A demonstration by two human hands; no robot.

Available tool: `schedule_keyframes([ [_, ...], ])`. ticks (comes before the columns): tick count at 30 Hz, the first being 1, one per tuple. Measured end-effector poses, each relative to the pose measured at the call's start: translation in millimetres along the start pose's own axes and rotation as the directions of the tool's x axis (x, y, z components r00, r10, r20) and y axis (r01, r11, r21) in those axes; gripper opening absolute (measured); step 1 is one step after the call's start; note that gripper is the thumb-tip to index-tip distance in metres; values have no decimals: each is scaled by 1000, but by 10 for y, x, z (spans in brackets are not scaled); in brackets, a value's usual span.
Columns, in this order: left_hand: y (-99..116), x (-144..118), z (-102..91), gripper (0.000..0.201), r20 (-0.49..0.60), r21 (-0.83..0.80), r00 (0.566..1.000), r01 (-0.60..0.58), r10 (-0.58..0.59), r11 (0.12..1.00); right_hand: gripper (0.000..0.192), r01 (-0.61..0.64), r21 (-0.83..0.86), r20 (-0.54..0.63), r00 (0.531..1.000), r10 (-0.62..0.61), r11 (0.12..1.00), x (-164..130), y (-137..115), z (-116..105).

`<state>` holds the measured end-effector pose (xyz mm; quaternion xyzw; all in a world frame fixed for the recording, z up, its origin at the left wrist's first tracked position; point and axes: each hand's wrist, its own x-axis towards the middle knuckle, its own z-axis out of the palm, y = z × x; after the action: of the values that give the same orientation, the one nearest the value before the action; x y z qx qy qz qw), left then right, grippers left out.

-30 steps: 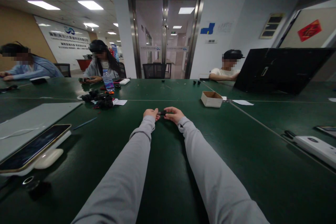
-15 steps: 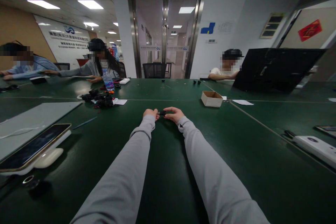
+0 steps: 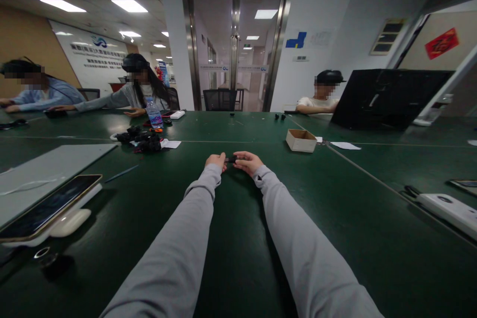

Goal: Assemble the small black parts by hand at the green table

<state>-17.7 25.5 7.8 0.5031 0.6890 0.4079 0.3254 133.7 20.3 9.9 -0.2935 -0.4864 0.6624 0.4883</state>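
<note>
Left hand [image 3: 215, 161] and right hand [image 3: 247, 162] pinched small black part [image 3: 231, 160] between fingertips, left of cardboard box [image 3: 301, 140]. Black pile [image 3: 143, 141] farther left of box.

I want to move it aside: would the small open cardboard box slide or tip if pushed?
The cardboard box looks low and wide, flat on the green table, so probably it slides, not tips. Its thin walls suggest it is light and easily dented.
</note>
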Motion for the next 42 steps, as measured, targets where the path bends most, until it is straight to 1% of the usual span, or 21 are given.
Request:
schedule_keyframes([
  [2,-20,-23,16,38,-8,-36,997,-81,81,996,27,-33,5,-14,999,33,999,-1,-14,7],
  [4,-21,-58,25,29,-12,-120,989,-150,149,981,23,-61,-6,-52,997,61,998,4,-20,11],
  [6,-13,-89,32,22,-20,-213,980,-198,198,957,18,-72,-2,-98,993,72,997,10,-24,12],
  [8,-9,-104,39,20,-28,-268,973,-227,228,936,15,-69,13,-131,989,70,998,14,-26,10],
  [10,-15,-102,48,21,-27,-279,967,-251,254,927,14,-64,22,-134,989,66,998,15,-27,6],
  [15,-52,-68,58,24,-38,-265,953,-301,302,916,16,-50,26,-101,994,52,998,7,-23,-6],
  [19,-54,-65,37,27,-16,-243,957,-285,290,927,21,-37,29,-60,997,38,999,3,-12,-21],
  [23,-14,-100,6,30,4,-211,975,-216,222,953,25,-36,48,-16,999,36,998,10,3,-42],
  [27,39,-145,-24,31,19,-224,988,-146,154,964,29,-30,47,2,1000,30,998,18,15,-51],
  [32,53,-140,-38,32,42,-167,993,-104,113,980,31,-14,17,14,1000,13,1000,19,23,-50],
  [35,24,-107,-25,31,51,-152,990,-125,134,980,31,-20,18,24,1000,20,1000,20,21,-52],
  [38,-15,-78,-5,31,41,-141,983,-172,180,975,30,-39,24,30,999,38,999,17,10,-50],
  [42,-53,-55,26,30,18,-209,973,-221,230,953,25,-64,16,-11,998,64,998,3,-14,-31],
])
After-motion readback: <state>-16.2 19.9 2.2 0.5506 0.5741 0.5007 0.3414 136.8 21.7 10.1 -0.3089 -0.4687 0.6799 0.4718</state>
